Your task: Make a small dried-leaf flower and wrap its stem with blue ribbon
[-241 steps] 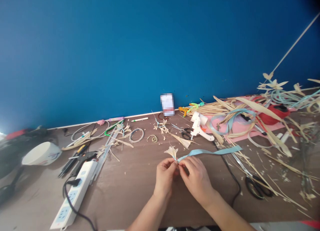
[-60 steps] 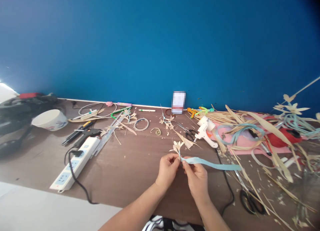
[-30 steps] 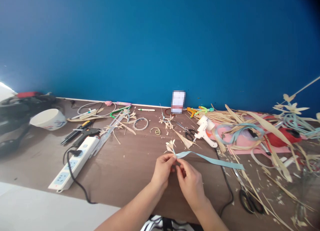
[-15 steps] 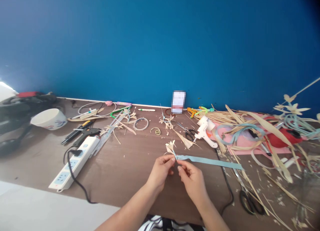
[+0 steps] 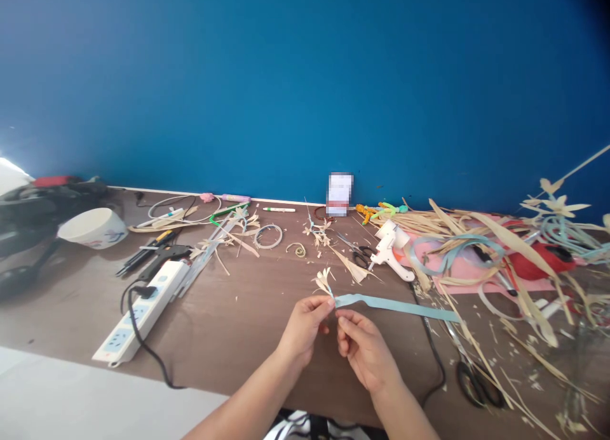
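Observation:
My left hand (image 5: 302, 329) pinches the base of a small pale straw flower (image 5: 324, 280), where a light blue strip (image 5: 395, 306) joins it. The strip runs right across the brown table (image 5: 229, 326) toward the scissors. My right hand (image 5: 365, 351) sits just below and right of the pinch, fingers curled together; I cannot make out anything in them. Both hands hover over the table's near middle.
A white glue gun (image 5: 391, 249) and small scissors (image 5: 357, 253) lie behind the hands. Black scissors (image 5: 479, 386) and a black cable (image 5: 436, 364) are to the right, beside a heap of dried straw leaves (image 5: 481, 230). A white power strip (image 5: 138, 316) and bowl (image 5: 93, 227) sit left.
Over the last second my right hand dropped slightly below the strip and let it go, while my left hand kept its pinch on the flower's base. The strip now lies flatter.

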`<state>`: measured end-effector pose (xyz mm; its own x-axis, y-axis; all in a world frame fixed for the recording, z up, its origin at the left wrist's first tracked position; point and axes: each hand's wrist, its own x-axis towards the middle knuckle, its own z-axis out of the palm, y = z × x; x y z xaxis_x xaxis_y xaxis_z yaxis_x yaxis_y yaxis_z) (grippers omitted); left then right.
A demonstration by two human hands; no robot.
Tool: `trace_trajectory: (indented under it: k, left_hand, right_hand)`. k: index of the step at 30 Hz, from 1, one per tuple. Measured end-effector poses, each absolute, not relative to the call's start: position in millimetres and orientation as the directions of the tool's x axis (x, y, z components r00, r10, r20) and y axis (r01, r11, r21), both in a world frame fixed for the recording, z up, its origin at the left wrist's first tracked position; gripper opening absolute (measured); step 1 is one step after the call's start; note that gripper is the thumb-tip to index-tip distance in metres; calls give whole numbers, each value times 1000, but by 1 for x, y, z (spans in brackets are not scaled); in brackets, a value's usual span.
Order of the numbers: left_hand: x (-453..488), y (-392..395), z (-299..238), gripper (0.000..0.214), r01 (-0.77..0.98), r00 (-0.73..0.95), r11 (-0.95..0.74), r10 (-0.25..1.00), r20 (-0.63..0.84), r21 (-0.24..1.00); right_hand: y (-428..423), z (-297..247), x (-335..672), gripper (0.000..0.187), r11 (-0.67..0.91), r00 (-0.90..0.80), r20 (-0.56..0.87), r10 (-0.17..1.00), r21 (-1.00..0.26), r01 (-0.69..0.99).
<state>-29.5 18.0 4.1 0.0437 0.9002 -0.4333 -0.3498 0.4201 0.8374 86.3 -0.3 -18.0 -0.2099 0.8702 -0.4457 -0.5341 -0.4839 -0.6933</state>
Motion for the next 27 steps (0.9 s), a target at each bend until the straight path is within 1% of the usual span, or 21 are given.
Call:
trace_trajectory:
  k: [2, 4, 5, 6, 7, 8, 10, 11, 13, 15, 16, 18, 20, 22, 24, 27]
  left_hand:
    - [-29, 19, 2, 25, -350, 27, 416, 900, -435, 839]
    - [-28, 20, 0, 23, -345, -16, 397, 904, -428, 851]
    - [-26, 20, -1, 22, -336, -47, 379, 908, -417, 862]
    - [-25, 19, -2, 21, -323, -81, 358, 912, -403, 876]
    - [-23, 19, -3, 20, -309, -109, 340, 915, -388, 888]
    - [-21, 18, -4, 19, -297, -128, 324, 918, -374, 898]
    - [-18, 17, -7, 18, -284, -140, 306, 924, -355, 909]
    - [-16, 16, -9, 18, -283, -136, 301, 927, -349, 911]
    - [-14, 15, -11, 19, -277, -127, 292, 933, -337, 915]
    - [-14, 15, -11, 22, -266, -114, 290, 937, -329, 919]
    - [-14, 15, -11, 23, -262, -106, 290, 939, -326, 921]
    - [-15, 14, -9, 26, -260, -79, 292, 943, -322, 920]
    - [-17, 14, -6, 28, -268, -51, 297, 945, -322, 916]
    - [-18, 14, -3, 29, -279, -31, 306, 945, -327, 910]
    - [-20, 14, -1, 27, -296, -14, 325, 939, -344, 898]
    - [-24, 15, 1, 24, -351, 23, 368, 922, -385, 861]
  right_hand:
    - [0, -19, 86, 25, -483, -216, -435, 874, -727, -489]
    - [-1, -19, 87, 23, -429, -172, -393, 903, -825, -367]
    - [-2, -19, 87, 22, -369, -129, -347, 929, -890, -266]
    - [-3, -19, 88, 20, -284, -79, -276, 958, -949, -134]
    - [-3, -19, 89, 17, -182, -37, -183, 982, -983, 22]
    - [-4, -18, 90, 14, -76, -13, -79, 997, -980, 183]
    - [-4, -16, 92, 11, 105, -26, 104, 994, -890, 443]
    - [-4, -15, 93, 13, 167, -47, 167, 985, -836, 522]
    - [-4, -14, 95, 17, 243, -80, 244, 966, -771, 589]
    - [-3, -15, 95, 19, 272, -85, 276, 957, -764, 585]
    - [-3, -15, 95, 19, 262, -75, 267, 961, -784, 563]
    - [-2, -16, 94, 18, 179, -39, 182, 982, -867, 464]
    - [-1, -17, 93, 19, 19, -6, 18, 1000, -959, 282]
    - [0, -17, 91, 21, -144, -6, -145, 989, -988, 59]
    - [1, -17, 89, 22, -248, -27, -247, 969, -957, -151]
    - [2, -16, 87, 21, -330, -87, -323, 943, -857, -395]
